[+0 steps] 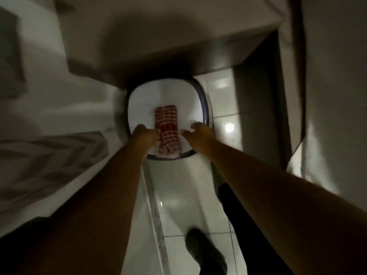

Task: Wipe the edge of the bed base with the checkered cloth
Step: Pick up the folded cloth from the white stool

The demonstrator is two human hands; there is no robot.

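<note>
A: From the head view, where do we stand?

B: We are reaching down with both arms. The checkered cloth (pixel 167 130) lies folded in a long strip on a white stool-like surface (pixel 143 100) with a dark rim, which stands on the tiled floor (pixel 224 108). Our left hand (pixel 146 133) is at the cloth's left edge, fingers touching or just starting to pinch it; the blur keeps us from telling whether it has closed on the fabric.

A: And the other one?

B: Our right hand (pixel 198 132) is just beside the cloth's right edge, fingers spread apart and holding nothing, not yet touching it as far as we can see.

A: So the wiping?

B: Not begun, in our judgement. The cloth is on the stool, flat and folded, not on any edge. We take the pale bulk along the left to be the bed (pixel 49 116), with patterned bedding (pixel 49 155) draped over it, and the light strip running down beside our left arm to be the base edge (pixel 153 205); the picture is too smeared for us to be sure.

A: What is left, then?

B: Nearly all of it: take up the cloth, carry it over to that edge, and wipe along it.
</note>
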